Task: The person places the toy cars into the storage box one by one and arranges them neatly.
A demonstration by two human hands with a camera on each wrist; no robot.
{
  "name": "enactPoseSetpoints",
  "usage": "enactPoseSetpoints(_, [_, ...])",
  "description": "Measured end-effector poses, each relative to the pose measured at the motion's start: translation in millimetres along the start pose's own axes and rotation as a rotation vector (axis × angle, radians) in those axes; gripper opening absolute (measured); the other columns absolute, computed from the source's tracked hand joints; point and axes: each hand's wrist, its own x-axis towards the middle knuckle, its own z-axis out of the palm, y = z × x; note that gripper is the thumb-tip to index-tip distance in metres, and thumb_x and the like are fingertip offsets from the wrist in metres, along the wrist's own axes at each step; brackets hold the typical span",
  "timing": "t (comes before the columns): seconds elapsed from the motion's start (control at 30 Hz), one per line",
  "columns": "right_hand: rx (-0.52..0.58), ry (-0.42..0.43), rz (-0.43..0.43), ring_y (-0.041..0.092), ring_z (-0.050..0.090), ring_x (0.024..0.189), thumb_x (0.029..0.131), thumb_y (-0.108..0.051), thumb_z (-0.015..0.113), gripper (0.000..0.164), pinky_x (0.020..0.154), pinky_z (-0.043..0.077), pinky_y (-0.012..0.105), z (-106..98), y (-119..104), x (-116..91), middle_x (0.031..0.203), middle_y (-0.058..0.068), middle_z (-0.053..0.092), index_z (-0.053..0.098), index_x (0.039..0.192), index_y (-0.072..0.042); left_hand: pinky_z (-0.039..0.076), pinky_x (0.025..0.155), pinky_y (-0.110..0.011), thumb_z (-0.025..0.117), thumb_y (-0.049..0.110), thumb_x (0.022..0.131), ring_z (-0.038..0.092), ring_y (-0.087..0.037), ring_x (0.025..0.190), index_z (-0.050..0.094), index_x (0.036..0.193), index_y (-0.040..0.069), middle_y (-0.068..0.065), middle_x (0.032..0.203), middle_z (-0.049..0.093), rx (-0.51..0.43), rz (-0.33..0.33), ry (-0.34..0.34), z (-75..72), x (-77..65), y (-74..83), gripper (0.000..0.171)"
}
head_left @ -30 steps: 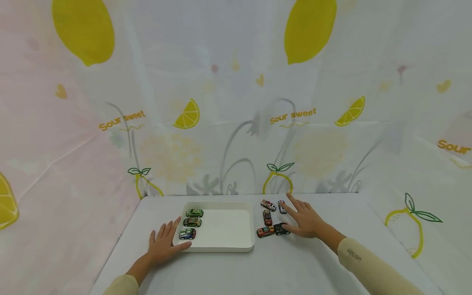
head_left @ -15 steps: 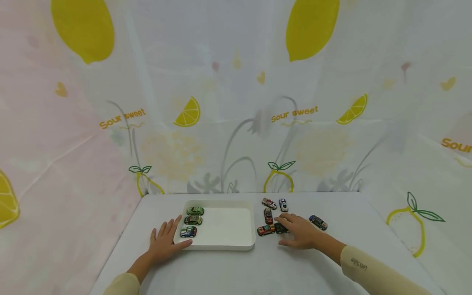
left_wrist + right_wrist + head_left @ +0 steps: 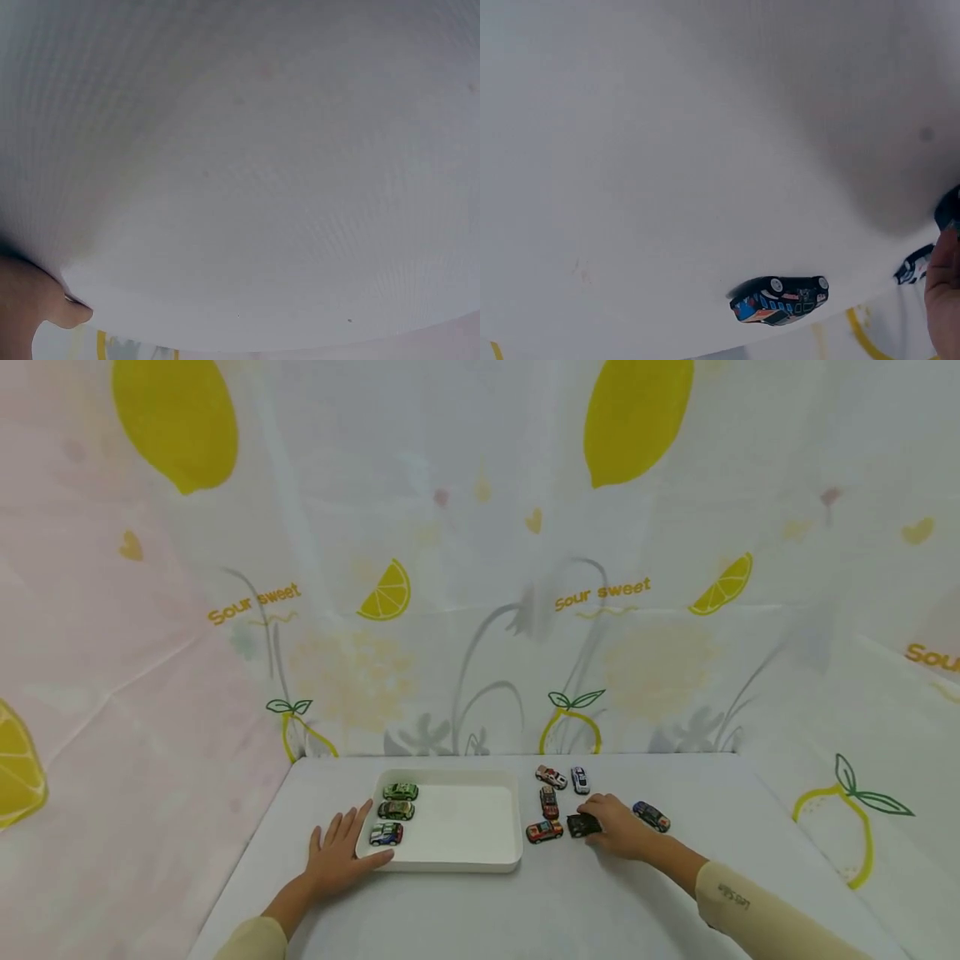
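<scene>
My right hand [image 3: 621, 828] pinches a black toy car [image 3: 582, 826] at its right end; the same car [image 3: 950, 210] shows partly at the edge of the right wrist view. With its fingers straight, my left hand [image 3: 335, 857] rests at the left front corner of a white tray [image 3: 450, 866], the thumb along the front rim. Inside the tray, along its left side, stand a light green toy car [image 3: 401, 791], a dark green patterned one [image 3: 396, 810] and a white, green and blue one [image 3: 386, 834]. The left wrist view shows little of the hand.
Left of the black car stand an orange-red toy car [image 3: 544, 832] and a dark red one [image 3: 549, 802]. Behind them are a white-and-red car [image 3: 551, 776] and a white one [image 3: 580, 780]. A blue-black car [image 3: 651, 816] lies right of my right hand. A lemon-print cloth [image 3: 480, 677] rises behind the table.
My right hand has come down from over the cars and now pinches the black car, which has shifted slightly away from the orange-red one. The blue-black car has come into view. The left hand stays put.
</scene>
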Motion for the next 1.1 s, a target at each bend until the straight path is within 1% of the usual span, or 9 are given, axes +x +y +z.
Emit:
enactPoseSetpoints(0.17, [0.046,-0.025,0.071,0.019,0.057,0.092,0.073,-0.016,0.077,0.029,0.08,0.049,0.038,-2.7,1.9,4.0,0.1,0.002,0.062,0.067,0.1,-0.01,0.0,0.102,-0.068,0.051,0.073,0.075,0.011,-0.047,0.137,0.01,0.149,0.024,-0.023,0.15,0.019,0.001,0.001,0.0,1.9,0.0,0.8,0.098])
enactPoseSetpoints(0.3, [0.05,-0.069,0.112,0.018,0.059,0.094,0.073,-0.019,0.077,0.029,0.083,0.05,0.038,-3.0,1.5,3.9,0.1,0.0,0.062,0.067,0.1,-0.012,-0.002,0.102,-0.068,0.05,0.073,0.075,0.01,-0.046,0.137,0.009,0.149,0.025,-0.022,0.151,0.018,0.002,-0.006,-0.014,3.7,-0.4,2.0,0.098])
enactPoseSetpoints(0.4, [0.068,-0.103,0.152,0.018,0.06,0.092,0.072,-0.018,0.078,0.028,0.081,0.05,0.038,-6.2,0.5,3.4,0.097,0.0,0.063,0.067,0.097,-0.011,-0.002,0.103,-0.068,0.05,0.073,0.074,0.01,-0.045,0.138,0.008,0.149,0.026,-0.022,0.151,0.018,0.0,0.002,-0.009,5.4,0.1,3.6,0.098])
enactPoseSetpoints(0.53, [0.133,-0.152,0.217,0.017,0.059,0.087,0.068,-0.014,0.08,0.027,0.079,0.049,0.039,-14.3,-2.4,5.2,0.091,0.0,0.064,0.066,0.091,-0.011,-0.001,0.102,-0.068,0.051,0.074,0.074,0.011,-0.045,0.138,0.009,0.149,0.026,-0.022,0.151,0.019,0.0,0.009,-0.01,7.7,1.6,5.6,0.098])
enactPoseSetpoints(0.63, [0.139,-0.18,0.259,0.015,0.057,0.083,0.064,-0.013,0.083,0.027,0.077,0.049,0.038,-17.0,-5.3,10.7,0.087,-0.002,0.064,0.066,0.085,-0.013,-0.001,0.103,-0.068,0.051,0.074,0.073,0.011,-0.046,0.137,0.009,0.149,0.026,-0.022,0.151,0.019,0.001,0.008,-0.013,7.9,1.8,6.1,0.098])
enactPoseSetpoints(0.73, [0.113,-0.187,0.276,0.013,0.056,0.079,0.062,-0.013,0.084,0.027,0.074,0.048,0.037,-16.4,-7.4,15.8,0.084,-0.003,0.065,0.066,0.082,-0.015,-0.001,0.103,-0.068,0.05,0.074,0.074,0.011,-0.046,0.137,0.009,0.149,0.026,-0.022,0.151,0.019,0.008,0.005,-0.006,6.6,0.6,6.0,0.098])
enactPoseSetpoints(0.87, [0.093,-0.182,0.262,0.013,0.056,0.08,0.062,-0.017,0.084,0.027,0.073,0.048,0.036,-13.4,-8.4,18.0,0.086,-0.004,0.066,0.068,0.083,-0.017,-0.001,0.103,-0.068,0.05,0.074,0.074,0.011,-0.046,0.137,0.008,0.149,0.026,-0.022,0.151,0.019,0.015,0.002,-0.009,6.0,-0.7,4.6,0.099])
enactPoseSetpoints(0.97, [0.085,-0.182,0.258,0.015,0.058,0.083,0.062,-0.02,0.084,0.027,0.075,0.048,0.038,-10.8,-9.7,20.8,0.088,-0.003,0.066,0.069,0.084,-0.017,-0.001,0.102,-0.068,0.051,0.073,0.074,0.01,-0.047,0.137,0.008,0.149,0.025,-0.023,0.151,0.018,0.01,0.005,-0.009,4.6,-0.3,2.6,0.099])
enactPoseSetpoints(1.1, [0.086,-0.175,0.279,0.018,0.06,0.087,0.062,-0.021,0.084,0.027,0.079,0.049,0.041,-7.2,-11.7,27.9,0.09,-0.002,0.067,0.069,0.085,-0.017,0.0,0.102,-0.068,0.053,0.071,0.074,0.012,-0.047,0.136,0.009,0.149,0.027,-0.024,0.15,0.02,0.0,0.028,0.026,1.4,0.8,-0.7,0.097])
